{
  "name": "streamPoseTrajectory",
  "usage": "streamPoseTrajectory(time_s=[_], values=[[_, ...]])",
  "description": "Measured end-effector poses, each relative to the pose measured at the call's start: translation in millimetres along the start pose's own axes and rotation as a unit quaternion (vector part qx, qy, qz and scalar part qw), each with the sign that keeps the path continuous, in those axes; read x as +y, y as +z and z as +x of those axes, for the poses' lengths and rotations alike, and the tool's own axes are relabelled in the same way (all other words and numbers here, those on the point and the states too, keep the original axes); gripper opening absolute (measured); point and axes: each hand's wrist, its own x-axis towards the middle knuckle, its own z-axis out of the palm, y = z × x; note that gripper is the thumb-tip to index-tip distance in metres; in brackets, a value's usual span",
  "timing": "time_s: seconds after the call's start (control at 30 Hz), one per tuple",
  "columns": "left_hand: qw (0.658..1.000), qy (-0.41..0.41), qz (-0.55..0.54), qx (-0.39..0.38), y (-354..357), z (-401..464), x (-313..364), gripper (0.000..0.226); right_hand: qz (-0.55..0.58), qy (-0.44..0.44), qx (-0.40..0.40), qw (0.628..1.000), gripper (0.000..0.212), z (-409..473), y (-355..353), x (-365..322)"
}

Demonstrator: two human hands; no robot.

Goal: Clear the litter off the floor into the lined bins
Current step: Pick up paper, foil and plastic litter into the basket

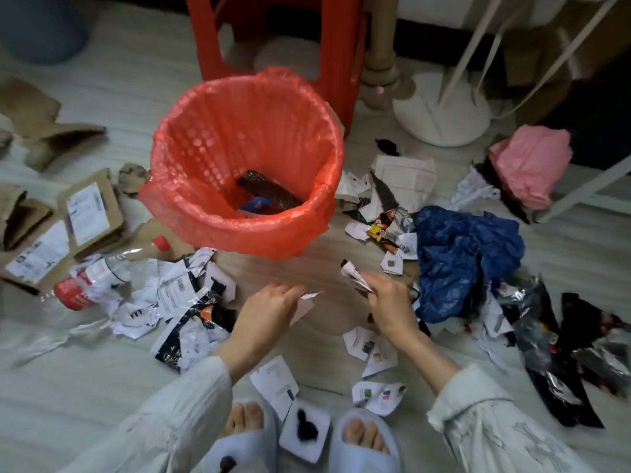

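A bin lined with a red bag stands on the floor ahead of me, with a dark wrapper and a blue scrap inside. My right hand grips a crumpled bundle of torn paper scraps just above the floor. My left hand reaches down and pinches a white paper scrap lying on the floor. Torn paper and wrappers lie scattered on both sides and near my slippered feet.
Left: a crushed plastic bottle, cardboard pieces and torn paper. Right: a crumpled blue plastic bag, a pink bag, black foil wrappers. Behind the bin stand a red stool, a wooden leg and a white stand base.
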Motion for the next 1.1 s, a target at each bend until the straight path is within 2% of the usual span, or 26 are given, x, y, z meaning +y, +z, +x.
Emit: streamPoseTrajectory(time_s=[0.07, 0.13, 0.2, 0.27, 0.37, 0.47, 0.57, 0.67, 0.7, 0.8, 0.87, 0.97, 1.1], values=[[0.999, 0.012, -0.027, 0.025, -19.0, -1.4, 7.4, 0.034, 0.027, 0.010, 0.040, 0.999, 0.047, -4.8, -22.6, -15.8], [0.997, 0.021, -0.045, 0.060, -42.7, -0.3, 16.4, 0.023, 0.054, 0.005, 0.087, 0.995, 0.046, -8.2, -47.0, -34.3], [0.991, 0.028, -0.063, 0.119, -66.5, 2.6, 22.9, 0.018, 0.082, 0.006, 0.131, 0.988, 0.043, -7.7, -70.7, -52.3], [0.978, 0.037, -0.081, 0.188, -89.8, 8.5, 26.9, 0.022, 0.107, -0.007, 0.167, 0.980, 0.039, -4.4, -92.4, -71.6], [0.961, 0.029, -0.070, 0.264, -126.2, 21.7, 26.1, 0.020, 0.129, -0.078, 0.206, 0.967, 0.041, 6.4, -119.2, -102.8], [0.956, 0.002, -0.053, 0.288, -152.8, 37.0, 13.6, 0.028, 0.138, -0.117, 0.220, 0.959, 0.046, 30.7, -133.2, -134.0], [0.952, -0.027, -0.045, 0.303, -175.0, 50.1, -3.6, 0.031, 0.127, -0.198, 0.238, 0.942, 0.046, 57.0, -133.3, -170.1], [0.955, -0.040, -0.013, 0.294, -182.8, 64.2, -19.8, 0.030, 0.103, -0.248, 0.208, 0.941, 0.038, 84.4, -119.5, -192.8], [0.962, -0.052, -0.007, 0.267, -180.6, 68.6, -25.9, 0.030, 0.092, -0.246, 0.180, 0.948, 0.039, 92.0, -113.1, -195.3], [0.985, -0.139, 0.001, 0.099, -166.9, 77.4, -46.5, 0.053, 0.028, -0.149, 0.019, 0.988, 0.056, 113.9, -87.4, -192.6], [0.986, -0.160, -0.002, 0.043, -153.5, 71.4, -53.8, 0.057, -0.022, -0.085, -0.080, 0.993, 0.062, 116.1, -72.1, -183.3], [0.991, -0.110, -0.005, 0.077, -139.5, 55.3, -51.6, 0.047, -0.030, -0.099, -0.128, 0.986, 0.060, 101.7, -60.6, -168.4], [0.990, -0.021, 0.004, 0.141, -125.1, 36.1, -33.5, 0.035, 0.028, -0.107, -0.045, 0.993, 0.042, 68.9, -63.3, -148.2]])
